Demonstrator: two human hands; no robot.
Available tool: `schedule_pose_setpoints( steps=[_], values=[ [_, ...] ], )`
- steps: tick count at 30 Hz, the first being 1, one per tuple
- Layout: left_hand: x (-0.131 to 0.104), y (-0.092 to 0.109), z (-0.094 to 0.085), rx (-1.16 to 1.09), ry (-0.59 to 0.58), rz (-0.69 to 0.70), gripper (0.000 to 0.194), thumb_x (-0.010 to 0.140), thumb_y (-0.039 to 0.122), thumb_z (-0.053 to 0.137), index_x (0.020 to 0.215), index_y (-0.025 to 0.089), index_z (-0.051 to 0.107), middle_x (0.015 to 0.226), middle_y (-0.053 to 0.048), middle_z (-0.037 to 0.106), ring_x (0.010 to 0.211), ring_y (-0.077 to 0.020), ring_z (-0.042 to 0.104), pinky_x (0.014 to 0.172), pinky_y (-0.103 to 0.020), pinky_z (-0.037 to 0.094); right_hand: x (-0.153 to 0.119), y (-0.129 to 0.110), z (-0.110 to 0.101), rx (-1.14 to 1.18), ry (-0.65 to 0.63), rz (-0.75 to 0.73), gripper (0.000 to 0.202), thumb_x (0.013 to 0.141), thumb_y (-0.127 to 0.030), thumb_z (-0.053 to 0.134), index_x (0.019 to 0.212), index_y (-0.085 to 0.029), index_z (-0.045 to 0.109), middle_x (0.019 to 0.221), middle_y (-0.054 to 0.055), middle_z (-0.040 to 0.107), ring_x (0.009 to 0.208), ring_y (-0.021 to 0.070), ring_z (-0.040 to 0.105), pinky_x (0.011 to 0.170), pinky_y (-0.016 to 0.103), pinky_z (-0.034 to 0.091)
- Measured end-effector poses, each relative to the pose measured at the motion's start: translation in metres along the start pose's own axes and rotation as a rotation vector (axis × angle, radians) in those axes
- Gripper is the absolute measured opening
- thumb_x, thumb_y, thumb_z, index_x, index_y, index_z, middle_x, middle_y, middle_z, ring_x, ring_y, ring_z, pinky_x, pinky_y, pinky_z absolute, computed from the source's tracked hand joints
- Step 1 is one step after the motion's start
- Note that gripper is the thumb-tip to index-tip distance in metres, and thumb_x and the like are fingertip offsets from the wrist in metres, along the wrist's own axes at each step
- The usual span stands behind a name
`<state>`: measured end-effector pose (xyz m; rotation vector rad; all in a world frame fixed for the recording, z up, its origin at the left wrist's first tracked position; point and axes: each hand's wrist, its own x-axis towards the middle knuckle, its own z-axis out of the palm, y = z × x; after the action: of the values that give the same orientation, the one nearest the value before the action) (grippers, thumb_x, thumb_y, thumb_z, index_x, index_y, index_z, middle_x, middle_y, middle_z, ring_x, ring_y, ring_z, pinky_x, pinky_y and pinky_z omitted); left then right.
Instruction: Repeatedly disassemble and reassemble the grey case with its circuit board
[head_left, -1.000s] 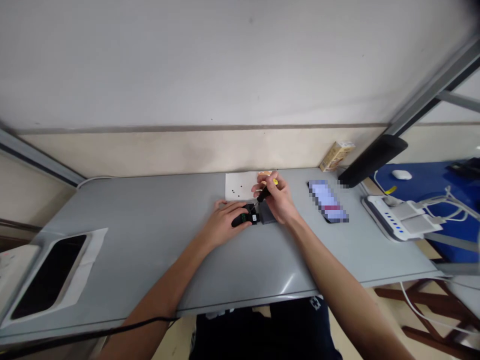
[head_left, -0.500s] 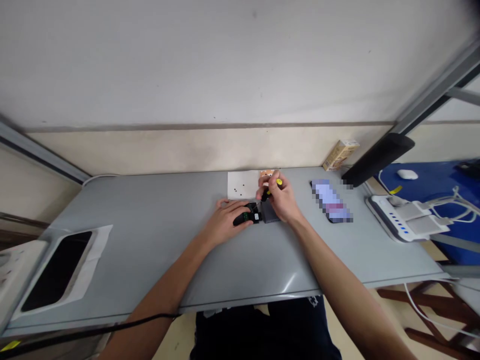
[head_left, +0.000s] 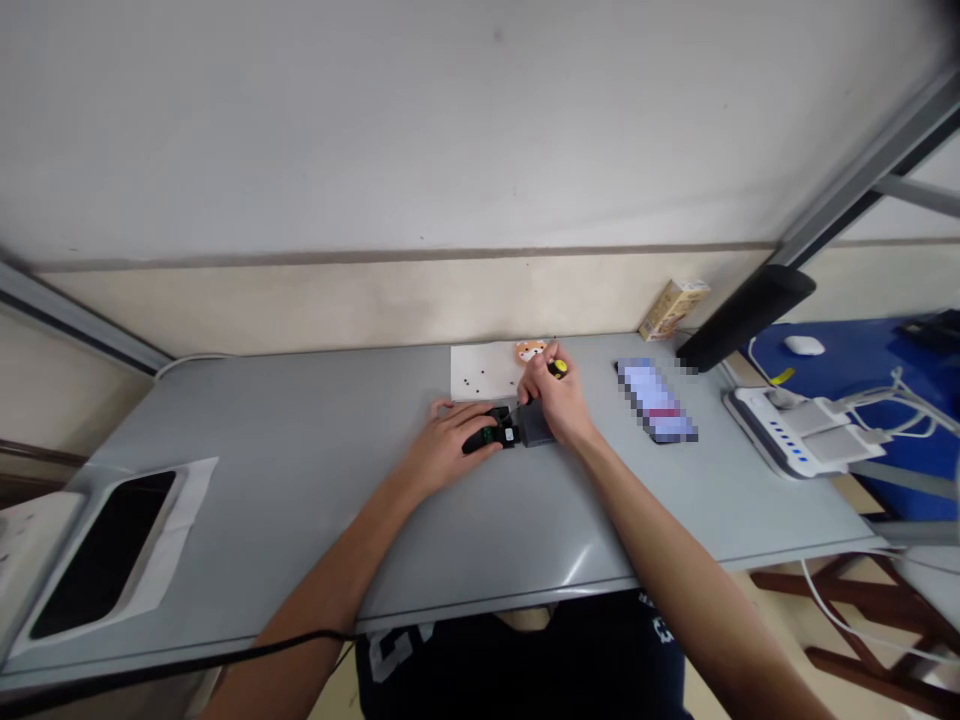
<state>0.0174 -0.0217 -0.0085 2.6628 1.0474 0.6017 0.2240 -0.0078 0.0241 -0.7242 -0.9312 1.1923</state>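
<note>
My left hand (head_left: 442, 445) lies over a small black device (head_left: 508, 436) with green parts showing, its fingers bent round the device's left side and holding it on the table. In my right hand (head_left: 562, 405) is a screwdriver (head_left: 557, 369) with a yellow and black handle. Its tip points down and left at the device, though whether it touches a screw is too small to tell. Partly under my right hand, beside the device, lies a dark grey block (head_left: 535, 426). Several tiny dark pieces, which look like screws, are scattered on a white sheet (head_left: 491, 365) just behind.
An orange and white patterned item (head_left: 529, 350) rests on the sheet. To the right are a lit phone (head_left: 656, 400), a carton (head_left: 673, 310), a black cylinder (head_left: 746, 320) and a white power strip (head_left: 780, 440). A dark-screened tablet (head_left: 105, 555) lies at left.
My right fingers have closed in further round the screwdriver handle, and its handle end has turned slightly. My left hand keeps its hold on the device. The whole view has shifted a little.
</note>
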Motion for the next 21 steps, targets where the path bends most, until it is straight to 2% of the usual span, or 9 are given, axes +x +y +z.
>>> schedule_pose_setpoints(
  steps=[2,5,7,9,11,13,15,18,21],
  values=[
    [0.000,-0.001,0.001,0.008,0.006,0.002,0.024,0.100,0.042,0.060,0.118,0.028,0.068,0.141,-0.006,0.065,0.125,-0.0245,0.063,0.114,-0.048,0.030,-0.001,-0.001,0.003,0.014,-0.007,-0.025,0.041,0.089,-0.064,0.064,0.087,-0.026,0.048,0.060,-0.008,0.041,0.050,0.0103,0.044,0.054,0.026,0.040],
    [-0.001,-0.001,0.003,0.014,0.013,0.004,0.025,0.100,0.043,0.060,0.118,0.027,0.068,0.140,-0.006,0.065,0.126,-0.0243,0.062,0.114,-0.047,0.030,-0.002,-0.008,0.007,0.122,-0.089,0.048,0.042,0.095,-0.066,0.050,0.100,-0.026,0.060,0.072,-0.002,0.049,0.064,0.0126,0.052,0.065,0.029,0.047],
    [-0.001,0.000,0.003,0.015,0.014,-0.001,0.025,0.100,0.043,0.060,0.118,0.027,0.068,0.140,-0.006,0.065,0.126,-0.0243,0.062,0.114,-0.048,0.030,-0.004,-0.011,0.007,0.153,-0.123,0.089,0.035,0.093,-0.060,0.060,0.098,-0.025,0.063,0.086,0.001,0.057,0.075,0.0132,0.058,0.074,0.030,0.050],
    [0.000,0.001,0.002,0.015,0.015,-0.005,0.025,0.100,0.042,0.061,0.118,0.027,0.068,0.140,-0.006,0.065,0.126,-0.0246,0.062,0.114,-0.048,0.030,-0.004,-0.011,0.005,0.137,-0.125,0.087,0.034,0.085,-0.054,0.073,0.088,-0.024,0.058,0.095,0.001,0.060,0.077,0.0130,0.061,0.075,0.030,0.051],
    [0.000,0.002,0.001,0.015,0.012,-0.004,0.026,0.100,0.042,0.061,0.119,0.027,0.067,0.140,-0.006,0.065,0.127,-0.0247,0.061,0.114,-0.048,0.031,-0.004,-0.007,0.003,0.072,-0.100,0.065,0.041,0.081,-0.053,0.079,0.083,-0.025,0.049,0.083,-0.002,0.059,0.065,0.0118,0.058,0.066,0.029,0.049],
    [0.000,0.002,0.001,0.015,0.011,0.003,0.025,0.100,0.043,0.060,0.119,0.028,0.068,0.140,-0.006,0.065,0.127,-0.0244,0.061,0.114,-0.048,0.031,-0.003,-0.004,0.002,-0.019,-0.053,0.023,0.044,0.083,-0.055,0.076,0.082,-0.025,0.043,0.065,-0.007,0.049,0.052,0.0106,0.049,0.057,0.027,0.042],
    [-0.001,0.001,0.001,0.015,0.015,0.010,0.024,0.100,0.042,0.060,0.118,0.028,0.068,0.140,-0.006,0.065,0.125,-0.0240,0.062,0.114,-0.047,0.032,-0.002,-0.003,0.002,-0.038,-0.027,-0.002,0.040,0.090,-0.062,0.064,0.085,-0.026,0.048,0.059,-0.008,0.040,0.051,0.0113,0.044,0.056,0.027,0.040],
    [-0.001,0.000,0.002,0.022,0.025,0.010,0.025,0.099,0.041,0.062,0.119,0.027,0.069,0.139,-0.007,0.066,0.124,-0.0244,0.063,0.113,-0.048,0.031,-0.002,-0.008,0.005,0.081,-0.068,0.060,0.045,0.095,-0.068,0.049,0.098,-0.025,0.060,0.070,-0.002,0.049,0.064,0.0139,0.052,0.067,0.030,0.047],
    [-0.001,0.000,0.002,0.036,0.027,0.008,0.025,0.100,0.042,0.061,0.118,0.027,0.068,0.140,-0.007,0.065,0.125,-0.0249,0.063,0.113,-0.049,0.031,-0.002,-0.011,0.006,0.148,-0.084,0.105,0.037,0.087,-0.059,0.068,0.091,-0.024,0.061,0.089,0.002,0.059,0.078,0.0150,0.060,0.076,0.031,0.050]
  ],
)
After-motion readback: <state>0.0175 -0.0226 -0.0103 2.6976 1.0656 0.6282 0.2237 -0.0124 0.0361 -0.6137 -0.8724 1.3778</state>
